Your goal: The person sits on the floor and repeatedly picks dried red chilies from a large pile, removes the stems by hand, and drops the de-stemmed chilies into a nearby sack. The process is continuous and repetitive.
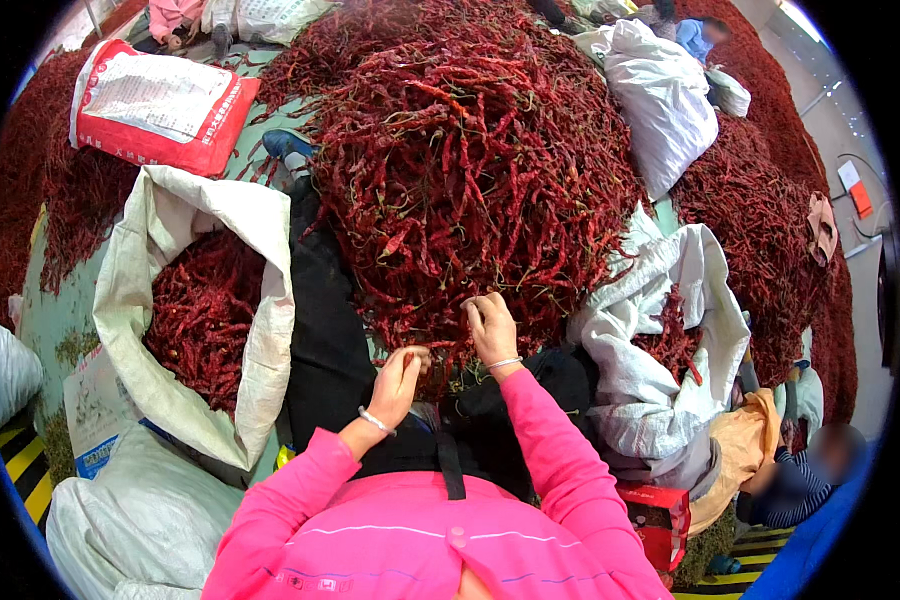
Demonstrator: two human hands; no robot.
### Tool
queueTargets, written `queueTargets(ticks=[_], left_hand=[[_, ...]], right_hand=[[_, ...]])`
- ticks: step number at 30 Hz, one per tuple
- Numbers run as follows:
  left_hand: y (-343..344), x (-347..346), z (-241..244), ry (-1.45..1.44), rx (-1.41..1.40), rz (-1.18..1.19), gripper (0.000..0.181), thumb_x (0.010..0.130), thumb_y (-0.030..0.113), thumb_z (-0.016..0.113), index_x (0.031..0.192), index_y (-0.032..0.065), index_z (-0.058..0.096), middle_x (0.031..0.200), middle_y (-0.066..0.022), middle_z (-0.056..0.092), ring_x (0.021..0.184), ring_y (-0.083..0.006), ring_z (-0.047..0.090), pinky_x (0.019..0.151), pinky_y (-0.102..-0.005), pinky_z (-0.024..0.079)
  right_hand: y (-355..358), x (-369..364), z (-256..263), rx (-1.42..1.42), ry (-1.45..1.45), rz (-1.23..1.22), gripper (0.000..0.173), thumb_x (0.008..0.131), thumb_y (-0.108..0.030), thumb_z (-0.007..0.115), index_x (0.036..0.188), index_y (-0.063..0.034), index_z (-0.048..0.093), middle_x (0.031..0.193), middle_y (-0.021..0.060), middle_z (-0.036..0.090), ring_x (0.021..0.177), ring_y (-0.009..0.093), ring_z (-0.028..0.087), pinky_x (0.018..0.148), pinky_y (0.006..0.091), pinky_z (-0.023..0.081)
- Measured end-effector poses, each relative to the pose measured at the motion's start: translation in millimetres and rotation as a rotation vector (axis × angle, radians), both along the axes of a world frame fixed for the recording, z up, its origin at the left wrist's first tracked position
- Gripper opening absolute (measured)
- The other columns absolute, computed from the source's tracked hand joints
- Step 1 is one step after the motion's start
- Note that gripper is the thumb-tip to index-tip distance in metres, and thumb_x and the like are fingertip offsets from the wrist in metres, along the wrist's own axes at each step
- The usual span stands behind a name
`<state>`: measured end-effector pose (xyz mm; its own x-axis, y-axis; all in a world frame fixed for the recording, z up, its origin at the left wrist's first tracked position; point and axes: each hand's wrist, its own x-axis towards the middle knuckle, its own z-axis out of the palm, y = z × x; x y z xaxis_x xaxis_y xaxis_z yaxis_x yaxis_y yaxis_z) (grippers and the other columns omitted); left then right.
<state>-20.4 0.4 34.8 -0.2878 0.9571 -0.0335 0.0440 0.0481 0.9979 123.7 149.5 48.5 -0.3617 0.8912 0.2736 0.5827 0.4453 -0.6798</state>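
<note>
A large heap of dried red chili peppers [472, 172] lies before me, its near edge between my legs. My left hand [401, 379] is at that near edge, with a bit of red chili [409, 359] showing between thumb and fingers; the fingertips are blurred. Up and to the right, my right hand [493, 330] touches the heap with its fingers bent. Whether it grips a pepper is hidden. An open white woven sack [266, 360] with chilies inside stands to my left. Another white sack [709, 277], its rim rolled and some chilies inside, stands to my right.
A red and white printed sack [229, 127] lies at upper left. A full white sack [656, 97] leans on the heap at upper right. Near my right elbow stands a red box [656, 525]. Other people sit at the upper edge and lower right, among more chili heaps [757, 210].
</note>
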Motion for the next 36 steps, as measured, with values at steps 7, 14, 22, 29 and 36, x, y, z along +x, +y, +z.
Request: queueTargets(ticks=[7,14,22,29,36], left_hand=[[0,25,-4,-0.005,0.084,-0.04,0.032,0.097,0.019,0.044,0.119,-0.0021,0.052,0.108,-0.0207,0.061,0.103,-0.033,0.059,0.089,-0.0373,0.045],[-26,20,-3,-0.394,-0.418,-0.267,0.023,0.098,0.02,0.047,0.1,-0.002,0.052,0.077,-0.0043,0.058,0.07,-0.0195,0.057,0.068,-0.0345,0.048],[-35,7,3,-0.324,-0.112,-0.396,0.015,0.096,0.019,0.052,0.096,0.0035,0.053,0.079,-0.0039,0.057,0.07,-0.0137,0.056,0.063,-0.0272,0.045],[-31,-23,-25,-0.787,-0.363,0.066,0.016,0.094,0.018,0.057,0.084,0.0094,0.048,0.066,0.0047,0.043,0.049,-0.0032,0.037,0.043,-0.0206,0.03],[-28,-20,-24,-0.673,-0.267,0.096,0.027,0.099,0.026,0.048,0.081,0.0059,0.049,0.06,-0.002,0.05,0.05,-0.0087,0.049,0.046,-0.0236,0.039]], right_hand=[[-86,-2,27,-0.382,0.347,0.052,0.009,0.081,-0.003,0.065,0.089,-0.0005,0.061,0.083,0.012,0.057,0.076,0.024,0.06,0.068,0.0332,0.048],[-113,10,-3,-0.76,0.611,0.017,0.005,0.089,-0.005,0.061,0.09,0.0,0.062,0.083,0.0027,0.06,0.065,0.007,0.053,0.059,0.0219,0.045],[-63,23,-35,-0.736,-0.153,0.461,0.021,0.093,-0.022,0.055,0.096,-0.0038,0.065,0.081,0.0128,0.063,0.07,0.025,0.062,0.063,0.0333,0.05],[-7,-76,-47,0.162,-0.397,0.425,0.025,0.08,-0.018,0.065,0.1,-0.0049,0.058,0.09,0.0123,0.061,0.085,0.031,0.062,0.068,0.0402,0.052],[2,-86,-46,-0.017,-0.412,0.348,0.019,0.076,-0.012,0.07,0.091,-0.0069,0.061,0.093,0.0118,0.056,0.076,0.032,0.061,0.065,0.0404,0.051]])
